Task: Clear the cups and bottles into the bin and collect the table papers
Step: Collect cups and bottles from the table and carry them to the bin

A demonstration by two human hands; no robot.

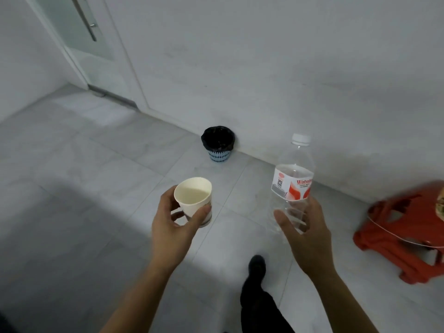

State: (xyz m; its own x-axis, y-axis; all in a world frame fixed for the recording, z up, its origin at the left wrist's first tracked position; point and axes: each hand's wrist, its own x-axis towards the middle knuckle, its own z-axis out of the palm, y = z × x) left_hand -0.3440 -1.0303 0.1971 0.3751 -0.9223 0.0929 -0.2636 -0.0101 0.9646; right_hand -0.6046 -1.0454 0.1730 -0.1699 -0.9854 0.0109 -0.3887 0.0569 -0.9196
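With left fingers (203,212) closed around the cup (195,200) and right fingers (284,221) around the bottle (292,183), we risk missing the bin (218,146) far beyond them.

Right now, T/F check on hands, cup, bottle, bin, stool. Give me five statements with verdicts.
1. The left hand holds a paper cup. True.
2. The plastic bottle in the right hand has no cap. False: a white cap is on it.
3. The bin stands on the floor against the wall, lined with a black bag. True.
4. The cup is already inside the bin. False: it is in the hand, well short of the bin.
5. The red stool sits to the left of the bin. False: it is at the right edge.
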